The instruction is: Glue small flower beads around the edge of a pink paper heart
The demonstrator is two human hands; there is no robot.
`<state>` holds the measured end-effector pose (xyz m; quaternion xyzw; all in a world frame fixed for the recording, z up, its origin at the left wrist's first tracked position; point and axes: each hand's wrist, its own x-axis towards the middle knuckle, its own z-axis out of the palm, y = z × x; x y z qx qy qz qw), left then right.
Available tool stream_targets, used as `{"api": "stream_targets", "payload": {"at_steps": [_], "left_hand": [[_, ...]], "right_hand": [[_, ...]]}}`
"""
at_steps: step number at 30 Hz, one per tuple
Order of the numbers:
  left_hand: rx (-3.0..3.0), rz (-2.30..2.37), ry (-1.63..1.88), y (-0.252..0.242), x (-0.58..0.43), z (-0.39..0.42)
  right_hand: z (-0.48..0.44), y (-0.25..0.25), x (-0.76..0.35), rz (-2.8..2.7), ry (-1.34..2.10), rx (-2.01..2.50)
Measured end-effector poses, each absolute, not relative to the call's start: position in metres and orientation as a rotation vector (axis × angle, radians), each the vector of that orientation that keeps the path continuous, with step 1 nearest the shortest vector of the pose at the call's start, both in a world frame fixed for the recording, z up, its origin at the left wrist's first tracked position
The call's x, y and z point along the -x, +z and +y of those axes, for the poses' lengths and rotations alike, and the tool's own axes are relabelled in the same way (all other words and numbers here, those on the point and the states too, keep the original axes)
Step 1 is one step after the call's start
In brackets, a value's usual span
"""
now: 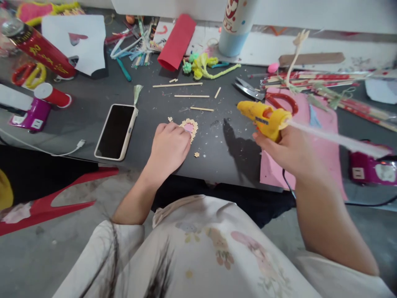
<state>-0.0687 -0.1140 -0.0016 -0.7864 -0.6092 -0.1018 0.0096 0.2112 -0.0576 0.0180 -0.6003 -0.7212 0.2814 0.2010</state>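
Observation:
My right hand (290,147) grips a yellow glue gun (263,117) above the desk. Its nozzle points left, and a long translucent glue stick (338,138) sticks out of its back. On the desk my left hand (170,142) has its fingers curled down over the left side of a small pink piece (189,127) edged with tiny beige bits. The fingertips are mostly hidden. A small flower-shaped cluster (197,155) of the same bits lies just right of that hand, and another small cluster (170,119) is beyond it.
Thin wooden sticks (191,96) lie beyond the piece. A phone (114,131) is on the left. Red-handled scissors (281,101) and a pink sheet (302,165) are at the right, near a purple device (372,165). A bottle (234,37) stands behind; a red can (46,54) lies back left.

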Motion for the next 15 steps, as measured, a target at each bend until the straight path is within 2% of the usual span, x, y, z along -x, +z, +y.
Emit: {"api": "stream_targets", "payload": {"at_steps": [5,15], "left_hand": [[2.452,-1.857,-0.27,0.0,0.067,-0.11],[2.412,-1.853,-0.259,-0.002,0.06,-0.107]], "right_hand": [[-0.073,0.018,-0.217,-2.219,0.523,1.83],[-0.079,-0.004,-0.218,-2.456,0.187,1.651]]}}
